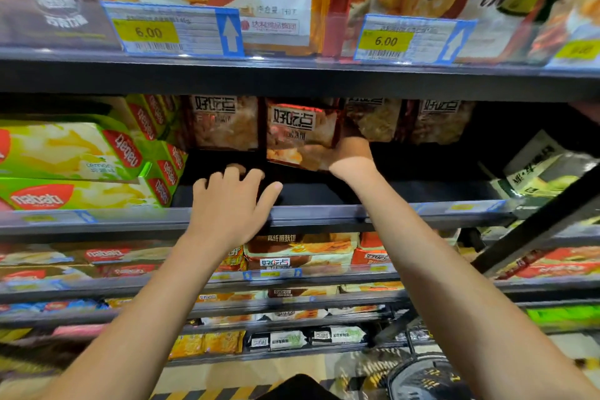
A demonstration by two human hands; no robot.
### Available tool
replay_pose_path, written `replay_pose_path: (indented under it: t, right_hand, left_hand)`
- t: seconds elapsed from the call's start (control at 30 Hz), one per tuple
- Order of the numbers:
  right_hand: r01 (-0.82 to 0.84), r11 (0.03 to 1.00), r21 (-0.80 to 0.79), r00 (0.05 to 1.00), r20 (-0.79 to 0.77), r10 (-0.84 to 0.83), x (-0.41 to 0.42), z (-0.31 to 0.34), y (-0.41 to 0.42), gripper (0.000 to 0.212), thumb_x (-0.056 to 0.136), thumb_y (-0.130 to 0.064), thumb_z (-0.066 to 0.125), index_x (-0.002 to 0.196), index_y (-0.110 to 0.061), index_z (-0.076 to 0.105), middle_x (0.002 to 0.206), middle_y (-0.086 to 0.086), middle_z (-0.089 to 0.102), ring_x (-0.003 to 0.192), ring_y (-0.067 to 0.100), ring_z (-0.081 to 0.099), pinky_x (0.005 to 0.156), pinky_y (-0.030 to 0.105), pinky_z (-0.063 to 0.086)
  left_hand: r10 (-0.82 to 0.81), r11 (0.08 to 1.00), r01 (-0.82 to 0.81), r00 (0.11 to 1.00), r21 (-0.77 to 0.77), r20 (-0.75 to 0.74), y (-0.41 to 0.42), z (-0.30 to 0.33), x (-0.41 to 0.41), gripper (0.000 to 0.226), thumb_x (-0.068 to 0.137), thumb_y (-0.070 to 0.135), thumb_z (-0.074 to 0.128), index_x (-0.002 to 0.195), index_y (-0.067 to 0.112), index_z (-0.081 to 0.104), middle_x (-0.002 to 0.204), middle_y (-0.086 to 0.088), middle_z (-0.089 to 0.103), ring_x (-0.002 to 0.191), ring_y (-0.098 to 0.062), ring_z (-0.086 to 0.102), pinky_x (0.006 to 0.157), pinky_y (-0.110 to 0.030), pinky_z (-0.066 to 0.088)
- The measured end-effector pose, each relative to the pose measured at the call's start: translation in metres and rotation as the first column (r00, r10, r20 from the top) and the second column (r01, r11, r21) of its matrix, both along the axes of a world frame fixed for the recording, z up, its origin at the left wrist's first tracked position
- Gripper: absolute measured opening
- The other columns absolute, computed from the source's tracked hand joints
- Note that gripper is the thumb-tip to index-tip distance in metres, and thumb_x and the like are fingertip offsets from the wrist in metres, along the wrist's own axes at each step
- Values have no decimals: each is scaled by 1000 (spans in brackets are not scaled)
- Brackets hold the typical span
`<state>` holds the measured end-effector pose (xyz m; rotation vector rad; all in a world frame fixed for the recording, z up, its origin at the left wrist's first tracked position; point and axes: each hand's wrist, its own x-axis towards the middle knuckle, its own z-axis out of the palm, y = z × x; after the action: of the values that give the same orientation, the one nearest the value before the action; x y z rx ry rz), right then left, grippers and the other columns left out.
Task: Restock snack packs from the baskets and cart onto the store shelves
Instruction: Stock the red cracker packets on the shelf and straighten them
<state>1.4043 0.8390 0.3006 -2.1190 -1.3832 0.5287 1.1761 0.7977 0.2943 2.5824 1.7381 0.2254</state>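
My right hand [352,156] grips the lower right corner of a red-brown snack pack [298,133], held upright inside the middle shelf [324,214]. My left hand [232,198] reaches over the shelf's front rail with fingers spread and loosely bent above the dark bare shelf floor, holding nothing. Similar red-brown packs stand at the back of the shelf, one to the left [224,123] and two to the right [409,120].
Green wafer boxes [81,166] are stacked on the left of the same shelf. Biscuit bags with 6.00 price tags [172,29] fill the shelf above. Lower shelves hold more packs. A dark basket [428,377] sits on the floor at bottom right. A black bar [535,221] slants at right.
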Motion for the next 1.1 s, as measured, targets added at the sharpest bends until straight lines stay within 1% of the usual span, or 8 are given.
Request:
replay_pose_path:
  t: [0.07,0.27,0.4,0.47,0.53,0.63,0.8,1.1]
  right_hand:
    - [29,1000,-4,988,152,-28,-1,-1,3,63,88,-61,71,135,-20,61,131,6,68,118,31,64,96,36,54]
    - [77,997,26,982,172,-81,-4,11,-4,56,93,-46,73,135,-12,58,129,13,64,117,34,64,91,37,52]
    - [209,978,-6,978,-14,-209,-12,21,-28,38,98,-44,66,94,-7,61,92,9,62,98,32,66,71,30,41]
    - [164,976,143,986,13,-167,-24,24,-44,32,98,-36,65,84,-8,57,90,9,59,100,35,64,72,30,41]
    - [-27,988,153,994,109,10,-39,26,-56,24,98,-35,60,110,-15,65,107,10,60,114,33,53,86,33,43]
    - [-119,979,-167,927,334,170,-52,23,-48,53,99,-53,52,148,-38,42,148,17,36,130,42,34,104,44,38]
    - [-101,917,-386,887,382,259,-56,18,-35,60,101,-63,42,155,-38,31,158,17,14,136,45,22,110,49,35]
    - [-95,906,-411,866,414,279,-51,11,-14,70,93,-66,54,155,-47,27,156,17,34,141,43,25,108,49,36]
  left_hand:
    - [-11,1000,11,1000,16,12,-1,-2,-2,64,101,68,19,134,30,59,134,-8,60,118,-35,58,100,-51,41]
    - [-38,998,36,999,49,25,0,-7,-3,71,96,69,12,128,31,62,131,-4,62,116,-31,59,97,-49,40]
    - [-40,997,37,999,67,34,1,-9,-1,72,96,69,10,126,31,63,130,-3,63,114,-31,60,96,-49,42]
    - [-39,997,37,999,71,27,2,-10,1,70,97,69,11,126,32,63,129,-4,63,113,-32,60,95,-49,42]
    - [-45,996,44,999,72,22,3,-10,3,69,98,69,12,125,31,63,129,-4,63,112,-33,60,94,-48,42]
    - [-55,996,52,998,68,30,4,-10,1,69,97,69,13,125,30,63,128,-4,63,113,-33,59,92,-48,42]
    - [-118,992,114,991,60,65,4,-11,-4,71,96,68,10,126,31,62,131,1,60,116,-29,57,91,-47,41]
    - [-173,985,170,979,36,106,2,-5,-15,71,95,68,11,126,30,62,128,4,57,116,-25,54,95,-46,42]
